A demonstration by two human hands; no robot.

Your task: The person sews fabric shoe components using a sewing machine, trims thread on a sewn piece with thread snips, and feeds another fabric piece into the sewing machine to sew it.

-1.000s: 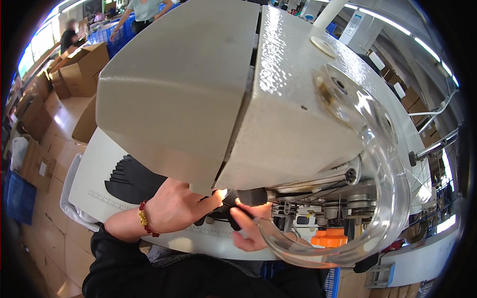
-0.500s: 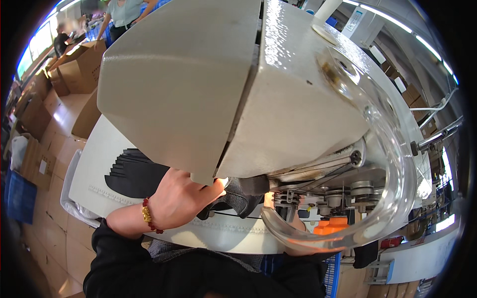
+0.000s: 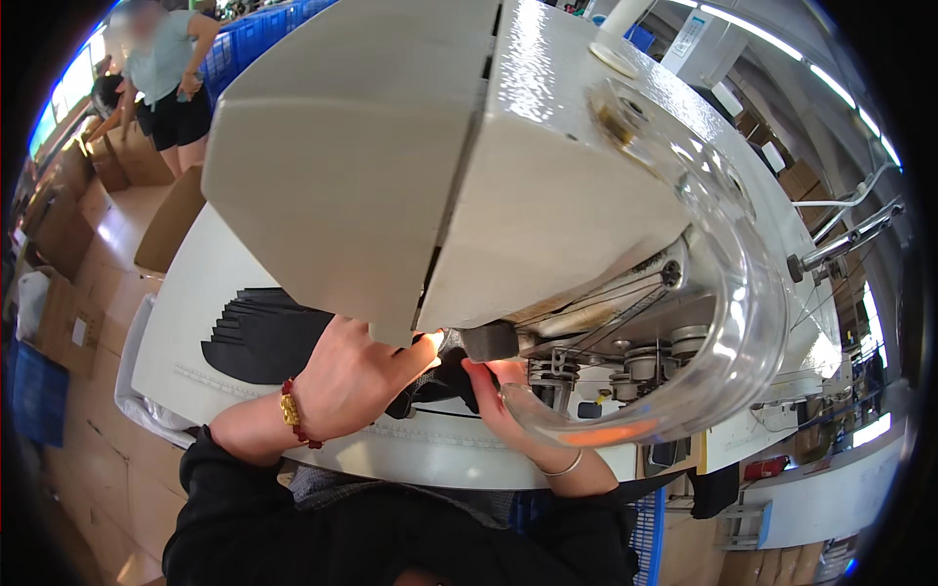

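My left hand (image 3: 357, 376) lies palm-down with the fingers curled onto a piece of black fabric (image 3: 440, 383), pinning it to the white machine table (image 3: 186, 322) right under the overhanging head of the sewing machine (image 3: 469, 166). My right hand (image 3: 498, 396) comes in from the other side, fingers pinching the same piece near the dark part just under the head; how firmly they close I cannot tell, since the clear curved guard (image 3: 743, 332) covers part of them. From here I would keep both hands flat and low, feed the cloth evenly between them, and hold the fingertips to either side of the stitching point, which the head hides from me. To the left, well apart from my hands, a stack of black cut pieces (image 3: 259, 332) lies fanned on the table. Behind it stand cardboard boxes (image 3: 166, 220), and another person (image 3: 166, 73) stands at the far end of the aisle.
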